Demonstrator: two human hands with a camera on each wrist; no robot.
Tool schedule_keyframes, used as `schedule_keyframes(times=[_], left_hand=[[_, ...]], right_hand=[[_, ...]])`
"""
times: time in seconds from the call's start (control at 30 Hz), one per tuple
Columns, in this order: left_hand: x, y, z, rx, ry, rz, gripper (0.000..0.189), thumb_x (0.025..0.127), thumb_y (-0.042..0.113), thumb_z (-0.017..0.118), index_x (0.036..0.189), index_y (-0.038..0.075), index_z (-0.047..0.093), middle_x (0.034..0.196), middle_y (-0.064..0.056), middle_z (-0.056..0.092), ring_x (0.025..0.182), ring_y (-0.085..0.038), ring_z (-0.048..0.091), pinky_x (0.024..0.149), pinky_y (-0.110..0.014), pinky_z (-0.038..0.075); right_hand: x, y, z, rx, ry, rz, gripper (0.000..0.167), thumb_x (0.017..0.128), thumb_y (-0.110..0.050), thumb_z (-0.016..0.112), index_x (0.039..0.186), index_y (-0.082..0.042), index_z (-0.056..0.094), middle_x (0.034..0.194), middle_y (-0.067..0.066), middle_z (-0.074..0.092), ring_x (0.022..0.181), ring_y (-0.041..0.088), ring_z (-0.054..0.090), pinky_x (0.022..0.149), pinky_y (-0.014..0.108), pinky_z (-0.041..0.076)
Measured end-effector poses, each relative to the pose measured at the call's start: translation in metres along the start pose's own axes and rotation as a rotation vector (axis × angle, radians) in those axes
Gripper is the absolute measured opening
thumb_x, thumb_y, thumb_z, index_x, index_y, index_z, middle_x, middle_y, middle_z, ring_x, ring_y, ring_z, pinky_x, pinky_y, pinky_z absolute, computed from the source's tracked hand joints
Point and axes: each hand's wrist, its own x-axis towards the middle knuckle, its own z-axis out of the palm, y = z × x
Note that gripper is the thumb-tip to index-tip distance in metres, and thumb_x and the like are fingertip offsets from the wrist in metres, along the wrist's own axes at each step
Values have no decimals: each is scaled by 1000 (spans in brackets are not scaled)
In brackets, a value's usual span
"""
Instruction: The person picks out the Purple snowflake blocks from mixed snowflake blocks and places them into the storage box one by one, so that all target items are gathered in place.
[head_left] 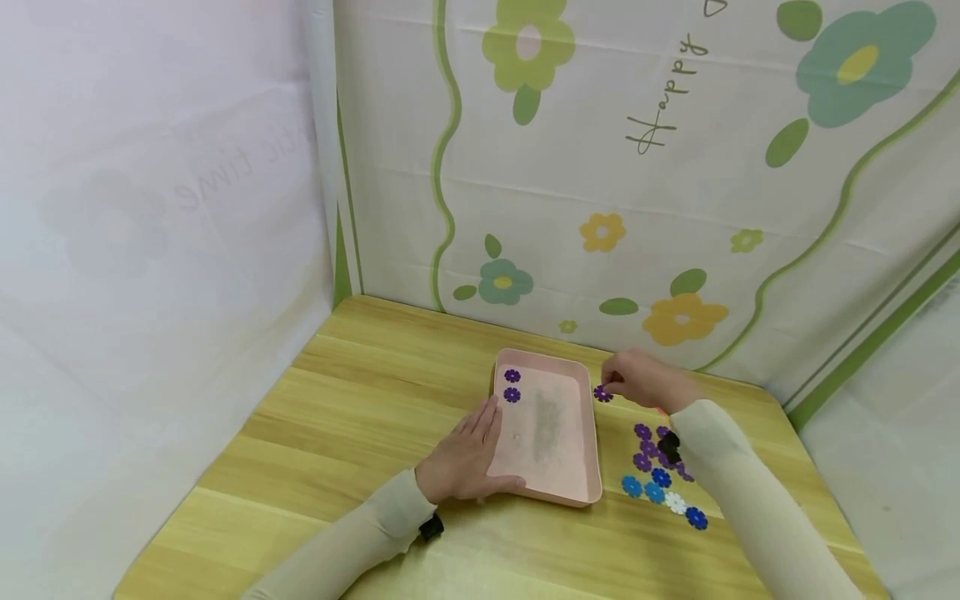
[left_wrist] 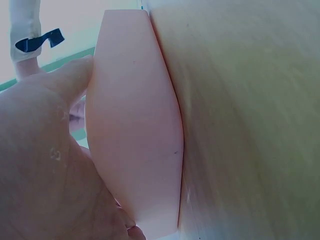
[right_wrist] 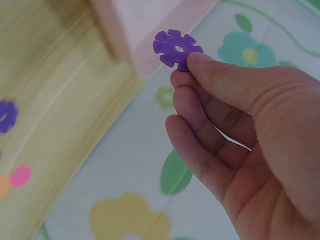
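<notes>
A shallow pink tray [head_left: 558,471] lies on the wooden table. Against its near left corner rests my left hand [head_left: 465,454], fingers straight along the rim and thumb on the front edge. In the left wrist view, that hand [left_wrist: 45,135] lies over the tray's side wall [left_wrist: 135,115]. Two purple snowflake discs, an upper one [head_left: 512,376] and a lower one [head_left: 512,395], are at the tray's far left. Just outside the tray's right rim, my right hand [head_left: 648,381] pinches another purple snowflake disc [right_wrist: 172,47] between thumb and index finger, its notched edge showing.
Right of the tray lies a group of purple discs [head_left: 648,450], partly under the right forearm. Nearer are blue discs [head_left: 697,517] and a white one [head_left: 675,502]. The right wrist view shows a pink piece [right_wrist: 20,176]. A flowered cloth [head_left: 555,183] hangs behind the table.
</notes>
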Motion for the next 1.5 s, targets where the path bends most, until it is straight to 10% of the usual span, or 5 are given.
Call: schedule_keyframes(times=[0.7, 1.5], left_hand=[[-2, -1, 1, -32, -19, -9, 116, 96, 81, 46, 167, -5, 13, 178, -23, 3, 167, -34, 9, 134, -48, 23], [1, -5, 6, -32, 32, 22, 117, 97, 82, 44, 166, -7, 13, 177, -26, 5, 166, -37, 11, 133, -51, 24]], right_hand=[[85, -68, 46, 101, -91, -120, 14, 103, -8, 69, 95, -9, 80, 91, 1, 77, 78, 8, 64, 77, 28, 61], [97, -66, 89, 306, -69, 11, 10, 100, -10, 72, 101, -11, 83, 96, 2, 80, 84, 13, 70, 87, 33, 63]])
